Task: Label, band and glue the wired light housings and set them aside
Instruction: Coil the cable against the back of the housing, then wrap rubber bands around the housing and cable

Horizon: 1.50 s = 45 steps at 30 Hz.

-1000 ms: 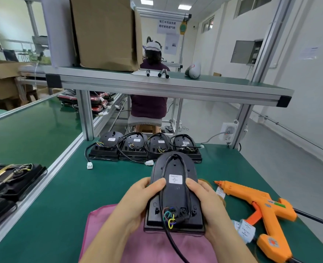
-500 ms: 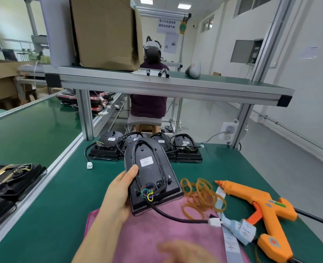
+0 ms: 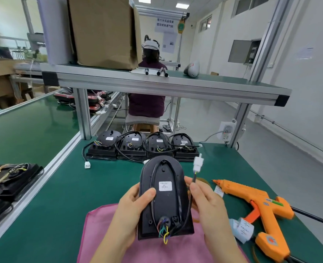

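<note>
A black light housing [image 3: 166,205] with a white label stands tilted over the pink cloth [image 3: 103,234]. My left hand [image 3: 132,211] grips its left edge, thumb on the back. My right hand [image 3: 208,204] pinches the black cable just below the white connector [image 3: 197,164], which points up. The cable loops around the housing's back, and coloured wires come out near its base. An orange glue gun [image 3: 259,207] lies to the right on the green mat. A roll of labels [image 3: 242,228] sits beside it. Rubber bands are mostly hidden behind my right hand.
Several labelled black housings [image 3: 143,147] stand in a row at the far edge of the mat. More dark housings [image 3: 6,179] lie on the conveyor at left. An aluminium shelf [image 3: 156,84] with a cardboard box spans above. A person sits beyond it.
The housing was swung left in my left hand alone, then came back to centre. My right hand has picked up the cable end and lifted the connector.
</note>
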Motion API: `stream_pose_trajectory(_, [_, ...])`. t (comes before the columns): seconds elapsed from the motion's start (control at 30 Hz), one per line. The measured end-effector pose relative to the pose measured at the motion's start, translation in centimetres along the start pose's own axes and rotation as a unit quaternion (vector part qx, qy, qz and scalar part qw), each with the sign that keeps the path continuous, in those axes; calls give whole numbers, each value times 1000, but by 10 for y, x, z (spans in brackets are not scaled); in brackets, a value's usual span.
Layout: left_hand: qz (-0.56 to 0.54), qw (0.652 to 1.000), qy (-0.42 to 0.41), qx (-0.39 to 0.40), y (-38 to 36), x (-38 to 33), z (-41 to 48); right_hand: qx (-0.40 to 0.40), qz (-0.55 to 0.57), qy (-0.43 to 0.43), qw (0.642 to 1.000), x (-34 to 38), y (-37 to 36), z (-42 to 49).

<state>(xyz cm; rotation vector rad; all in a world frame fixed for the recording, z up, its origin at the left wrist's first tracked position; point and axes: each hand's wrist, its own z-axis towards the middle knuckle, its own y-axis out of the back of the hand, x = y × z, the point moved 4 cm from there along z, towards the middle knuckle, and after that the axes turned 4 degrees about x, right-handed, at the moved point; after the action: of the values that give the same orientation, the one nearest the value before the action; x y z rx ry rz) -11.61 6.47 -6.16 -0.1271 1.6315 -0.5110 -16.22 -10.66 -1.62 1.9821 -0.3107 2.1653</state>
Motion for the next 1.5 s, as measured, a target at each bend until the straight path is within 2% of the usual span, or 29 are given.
stream_pose_trajectory(0.1, [6, 1000, -6, 4, -5, 4, -3, -4, -89, 66, 994, 2, -5, 1])
stream_pose_trajectory(0.2, [13, 1000, -3, 13, -7, 6, -5, -6, -86, 67, 994, -5, -7, 0])
stream_pose_trajectory(0.33, [12, 1000, 1, 23, -9, 7, -10, 4, 24, -12, 1000, -22, -2, 0])
stream_pose_trajectory(0.43, [1, 999, 15, 29, -10, 10, -12, 82, 110, -109, 984, -27, -3, -1])
stream_pose_trajectory(0.5, [-1, 999, 30, 37, -11, 12, -14, 90, 108, -120, 983, -30, -1, -2])
stream_pose_trajectory(0.57, [14, 997, 52, 54, -11, 13, -16, 54, 95, -108, 988, -33, 3, -4])
stream_pose_trajectory(0.67, [105, 988, 73, 84, -12, 3, -14, 23, 85, -99, 991, -37, 6, -7])
stream_pose_trajectory(0.77, [229, 971, 30, 62, -19, -23, -1, 22, 77, -93, 992, -38, 5, -13])
stream_pose_trajectory(0.87, [376, 922, -34, 86, -40, -42, 11, 42, 45, -95, 994, -38, -1, -22])
stream_pose_trajectory(0.97, [486, 865, -52, 110, -51, -49, 19, 52, 11, -94, 994, -38, -1, -28])
stream_pose_trajectory(1.03, [496, 858, -57, 122, -54, -48, 22, 52, 25, -104, 993, -38, 1, -29])
stream_pose_trajectory(1.13, [483, 865, -64, 123, -56, -44, 23, 54, 79, -139, 986, -41, 4, -29])
stream_pose_trajectory(1.3, [480, 867, -57, 124, -60, -35, 29, 118, 112, -176, 971, -45, 11, -29])
stream_pose_trajectory(1.43, [492, 853, -37, 173, -74, -28, 35, 81, 122, -187, 971, -49, 23, -25])
stream_pose_trajectory(1.5, [480, 851, 4, 214, -80, -26, 44, 65, 123, -193, 971, -50, 29, -25])
